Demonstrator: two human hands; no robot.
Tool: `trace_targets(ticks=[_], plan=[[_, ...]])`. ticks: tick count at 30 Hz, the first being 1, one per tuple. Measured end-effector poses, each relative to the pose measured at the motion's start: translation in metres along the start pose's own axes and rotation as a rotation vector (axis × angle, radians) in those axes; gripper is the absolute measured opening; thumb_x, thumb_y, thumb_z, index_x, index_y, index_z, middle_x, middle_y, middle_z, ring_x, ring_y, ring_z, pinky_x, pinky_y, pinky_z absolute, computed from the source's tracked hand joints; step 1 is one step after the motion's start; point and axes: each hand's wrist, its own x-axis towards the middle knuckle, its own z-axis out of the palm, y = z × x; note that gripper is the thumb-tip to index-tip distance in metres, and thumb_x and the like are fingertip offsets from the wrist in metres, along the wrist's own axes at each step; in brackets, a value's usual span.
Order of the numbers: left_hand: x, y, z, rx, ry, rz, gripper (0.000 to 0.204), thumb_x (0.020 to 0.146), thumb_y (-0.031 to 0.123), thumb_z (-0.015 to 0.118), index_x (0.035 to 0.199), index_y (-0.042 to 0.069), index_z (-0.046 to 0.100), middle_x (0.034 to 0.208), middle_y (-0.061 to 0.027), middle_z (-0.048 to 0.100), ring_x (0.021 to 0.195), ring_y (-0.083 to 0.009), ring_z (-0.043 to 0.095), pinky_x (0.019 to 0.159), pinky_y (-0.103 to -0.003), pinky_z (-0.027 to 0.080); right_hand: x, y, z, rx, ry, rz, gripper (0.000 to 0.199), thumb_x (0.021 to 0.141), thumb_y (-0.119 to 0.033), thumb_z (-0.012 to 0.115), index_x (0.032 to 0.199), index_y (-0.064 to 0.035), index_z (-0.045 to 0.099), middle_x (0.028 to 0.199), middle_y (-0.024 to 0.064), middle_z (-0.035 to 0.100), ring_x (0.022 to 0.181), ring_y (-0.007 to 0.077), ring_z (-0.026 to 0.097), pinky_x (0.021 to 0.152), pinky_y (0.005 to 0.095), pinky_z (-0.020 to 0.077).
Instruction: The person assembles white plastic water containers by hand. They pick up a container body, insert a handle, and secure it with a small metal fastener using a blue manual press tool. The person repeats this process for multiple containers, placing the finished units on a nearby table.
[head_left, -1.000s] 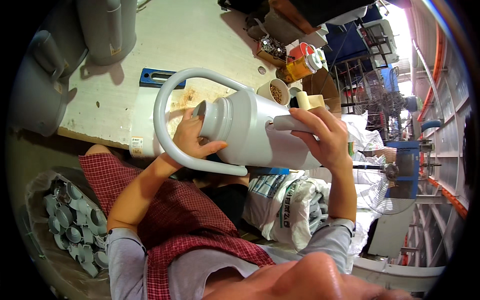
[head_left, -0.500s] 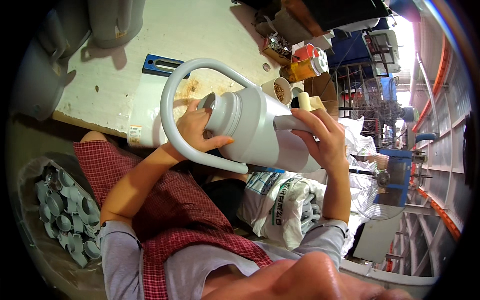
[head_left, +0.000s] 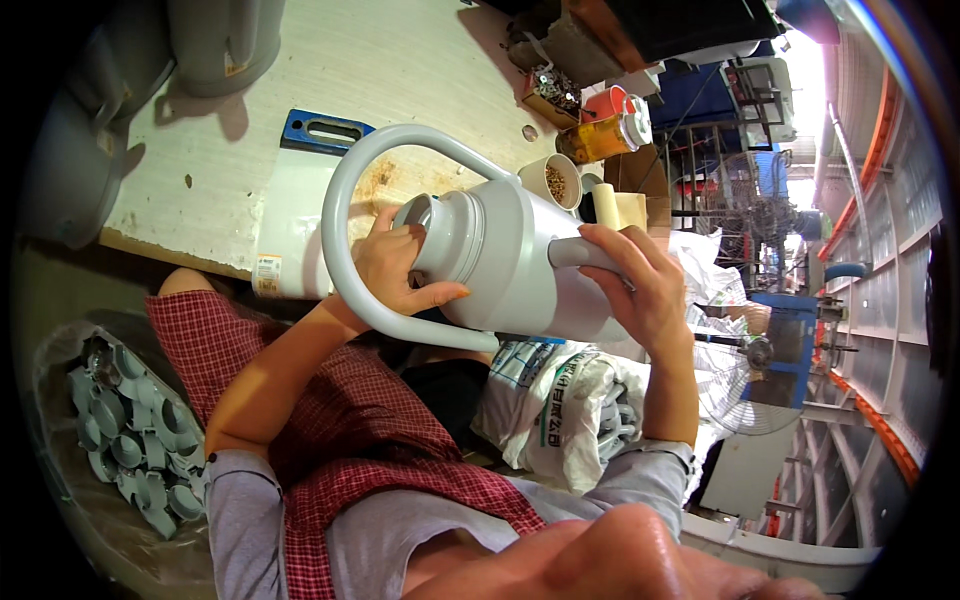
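A light grey jug with a big loop handle lies tilted on its side in front of me, its mouth toward the left. My left hand reaches through the loop and is closed around the grey ring-shaped piece at the mouth, thumb along its near side. Whether this piece is loose or fixed I cannot tell. On the right, my right hand grips the jug by the stubby grey side handle, fingers over it and palm toward the base.
A pale worktable holds a blue-ended white board, more grey jugs, a cup of small brass-coloured parts and a yellow jar. A lined bin of grey pieces stands lower left; a white sack and fan are right.
The jug's neck has turned slightly in my grip, and my right hand has shifted a little left with the body. Both hands keep their hold.
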Motion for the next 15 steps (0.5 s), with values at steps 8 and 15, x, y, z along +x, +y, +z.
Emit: trace_targets(ticks=[8,15], plan=[[-0.005,0.0,0.005,-0.001,0.007,-0.036,0.063,0.076,0.056,0.073,0.098,-0.002,0.065,0.079,-0.0166,0.065,0.082,-0.0362,0.063,0.099,-0.048,0.039,-0.006,-0.004,0.003,-0.018,0.03,-0.001,0.04,0.077,-0.014,0.076,0.115,-0.0154,0.064,0.08,0.0048,0.059,0.063,0.0254,0.06,0.058,0.0357,0.0494],[0.003,0.015,0.016,0.002,0.143,-0.105,0.053,0.099,0.046,0.049,0.083,-0.002,0.067,0.073,-0.0186,0.064,0.083,-0.0369,0.062,0.099,-0.048,0.037,-0.002,0.018,0.004,-0.169,-0.018,-0.045,0.042,0.079,-0.046,0.075,0.09,-0.0095,0.057,0.067,0.0088,0.056,0.059,0.03,0.062,0.051,0.0376,0.0473]])
